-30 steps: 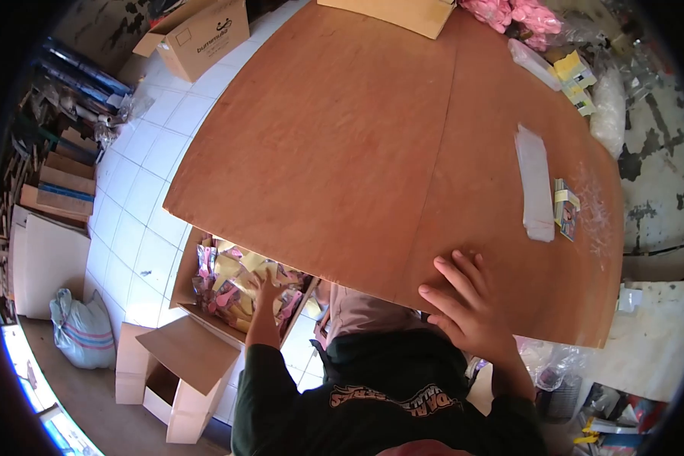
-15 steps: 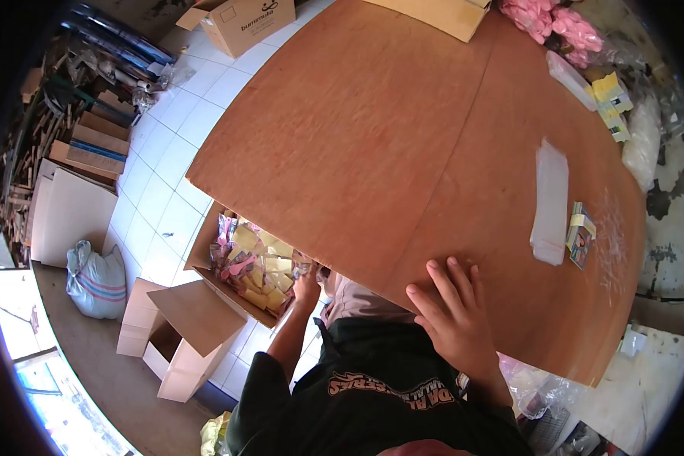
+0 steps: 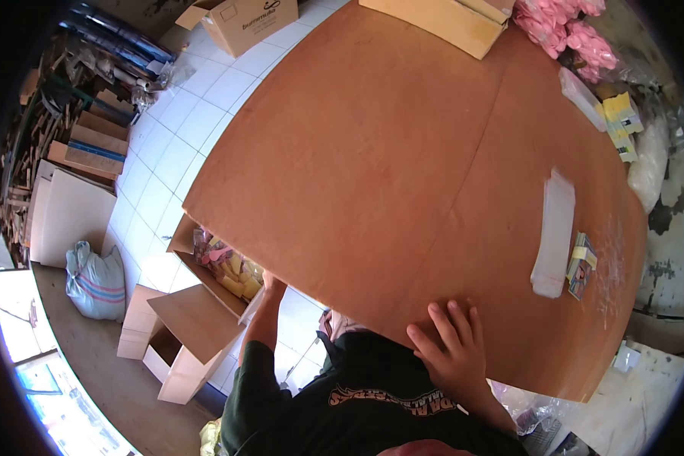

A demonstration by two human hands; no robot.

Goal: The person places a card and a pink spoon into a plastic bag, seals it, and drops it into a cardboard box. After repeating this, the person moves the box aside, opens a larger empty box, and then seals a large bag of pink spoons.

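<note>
My left hand (image 3: pixel 274 283) reaches down at the near edge of the brown wooden table (image 3: pixel 342 152), right at the side of an open cardboard box (image 3: pixel 187 234). Its fingers are hidden by the tabletop edge and the box. Inside the box lie many small plastic packets (image 3: pixel 234 275) with yellow cards and pink pieces; the table covers part of it. My right hand (image 3: pixel 457 342) rests on the tabletop near its front edge, fingers spread and holding nothing.
On the table's right lie a stack of clear plastic sleeves (image 3: pixel 553 235) and a banded bundle of cards (image 3: pixel 581 266). Pink bags (image 3: pixel 558 34) and a carton (image 3: pixel 441 23) stand at the far end. An open carton (image 3: pixel 194 327) and a white sack (image 3: pixel 96 280) are at left.
The packet box has shifted farther under the table, and my left hand has moved left with it. My right hand stays on the tabletop. The view has shifted slightly.
</note>
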